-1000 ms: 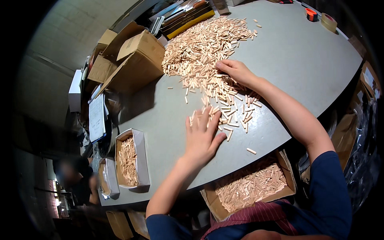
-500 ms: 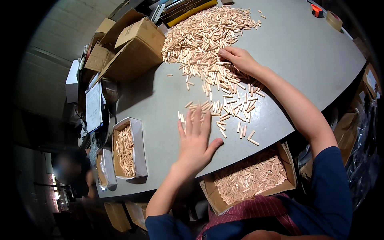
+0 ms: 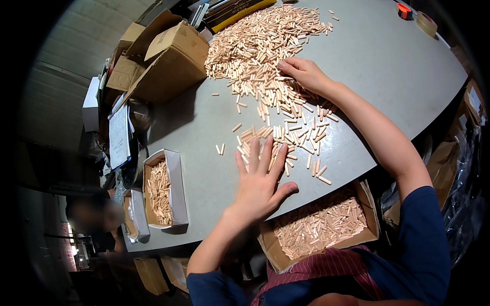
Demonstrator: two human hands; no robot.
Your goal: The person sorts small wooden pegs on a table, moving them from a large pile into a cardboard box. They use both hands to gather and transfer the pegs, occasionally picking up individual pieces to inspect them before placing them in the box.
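A large heap of short wooden dowels [image 3: 260,46] spreads over the grey table [image 3: 199,117], thinning toward the near edge. My left hand [image 3: 258,186] lies flat with fingers spread, its fingertips on loose dowels. At the heap's right side rests my right hand [image 3: 303,75], its fingers curled in and the thumb pressed against them; whatever they hold is hidden. Below the table edge, close to my body, an open cardboard box [image 3: 371,206] contains many more dowels.
At left stand a white-sided box [image 3: 178,191] of dowels and a smaller box [image 3: 133,217]. A large open carton [image 3: 176,56] borders the heap. Tape [image 3: 426,24] and an orange-black tool [image 3: 404,11] lie far right. Another person [image 3: 94,219] is at the lower left.
My left hand has shifted to the right over the loose dowels, leaving a couple lying to its left. My right hand has barely moved.
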